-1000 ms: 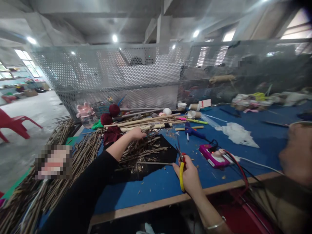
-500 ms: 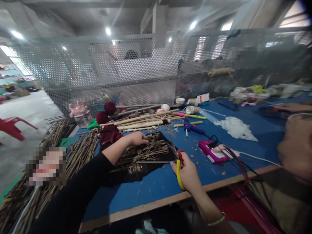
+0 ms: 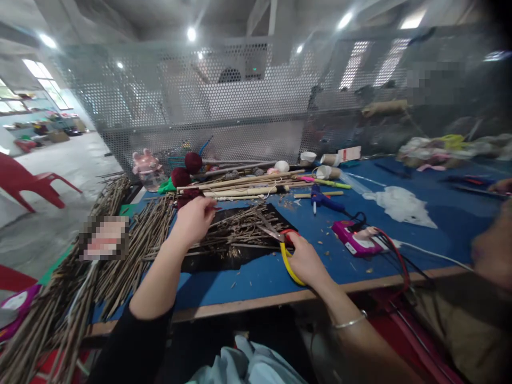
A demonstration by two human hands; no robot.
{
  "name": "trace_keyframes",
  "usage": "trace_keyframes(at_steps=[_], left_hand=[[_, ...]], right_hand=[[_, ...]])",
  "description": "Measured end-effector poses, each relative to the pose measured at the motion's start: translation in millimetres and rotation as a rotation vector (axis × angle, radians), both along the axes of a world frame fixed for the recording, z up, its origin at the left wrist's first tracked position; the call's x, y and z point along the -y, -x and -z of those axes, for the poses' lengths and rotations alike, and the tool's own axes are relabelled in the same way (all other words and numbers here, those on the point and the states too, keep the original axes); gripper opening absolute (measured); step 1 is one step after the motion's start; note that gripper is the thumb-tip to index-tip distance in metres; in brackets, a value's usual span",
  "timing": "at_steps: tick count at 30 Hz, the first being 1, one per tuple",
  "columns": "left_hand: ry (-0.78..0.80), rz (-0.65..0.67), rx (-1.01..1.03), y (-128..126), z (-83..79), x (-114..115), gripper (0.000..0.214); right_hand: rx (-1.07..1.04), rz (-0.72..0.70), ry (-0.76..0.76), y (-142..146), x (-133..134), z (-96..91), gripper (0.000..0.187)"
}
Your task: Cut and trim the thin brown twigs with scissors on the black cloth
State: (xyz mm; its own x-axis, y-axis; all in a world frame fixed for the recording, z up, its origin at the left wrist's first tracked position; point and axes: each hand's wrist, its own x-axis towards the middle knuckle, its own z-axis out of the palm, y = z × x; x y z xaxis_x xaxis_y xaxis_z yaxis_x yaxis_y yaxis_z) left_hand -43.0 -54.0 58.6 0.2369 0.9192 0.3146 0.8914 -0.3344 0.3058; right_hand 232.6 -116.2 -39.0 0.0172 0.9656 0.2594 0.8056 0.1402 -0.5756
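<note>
Holding the scissors [image 3: 275, 233] at the right edge of the black sheet [image 3: 218, 261], the right hand [image 3: 307, 261] in the head view has its fingers round the yellow-and-red handles. The blades look slightly parted; whether a stem lies between them cannot be made out. The left hand [image 3: 196, 218], at the sheet's far left side, has thumb and fingers drawn together, and I cannot tell if anything thin is pinched there. The twigs [image 3: 240, 226] lie loosely piled on the sheet.

The likeliest trouble is a snip taking the wrong twig, since the stems cross and the blade tips sit over them. Stems could also roll or scatter, as neither hand seems to press them down. The sheet itself might be nicked, lying beneath the blades.

The scissors' long axis slants from the sheet's right edge inward, tips toward its far left. The twigs run mostly left to right across the sheet, fanned at slight angles. Left of the sheet, the longer stalks [image 3: 136, 250] slant away from the person and rightward.
</note>
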Motion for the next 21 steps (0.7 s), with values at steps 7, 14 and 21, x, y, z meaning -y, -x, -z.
trace_keyframes(at_steps=[7, 14, 21], left_hand=[[0.158, -0.075, -0.175, 35, 59.0, 55, 0.031], [0.108, -0.038, -0.211, 36, 68.2, 57, 0.016], [0.132, -0.011, -0.172, 37, 62.4, 61, 0.018]], right_hand=[[0.222, -0.265, 0.053, 3, -18, -25.7, 0.024], [0.084, -0.311, -0.053, -9, -59, -51.8, 0.015], [0.196, -0.245, -0.055, 5, -125, -38.7, 0.020]])
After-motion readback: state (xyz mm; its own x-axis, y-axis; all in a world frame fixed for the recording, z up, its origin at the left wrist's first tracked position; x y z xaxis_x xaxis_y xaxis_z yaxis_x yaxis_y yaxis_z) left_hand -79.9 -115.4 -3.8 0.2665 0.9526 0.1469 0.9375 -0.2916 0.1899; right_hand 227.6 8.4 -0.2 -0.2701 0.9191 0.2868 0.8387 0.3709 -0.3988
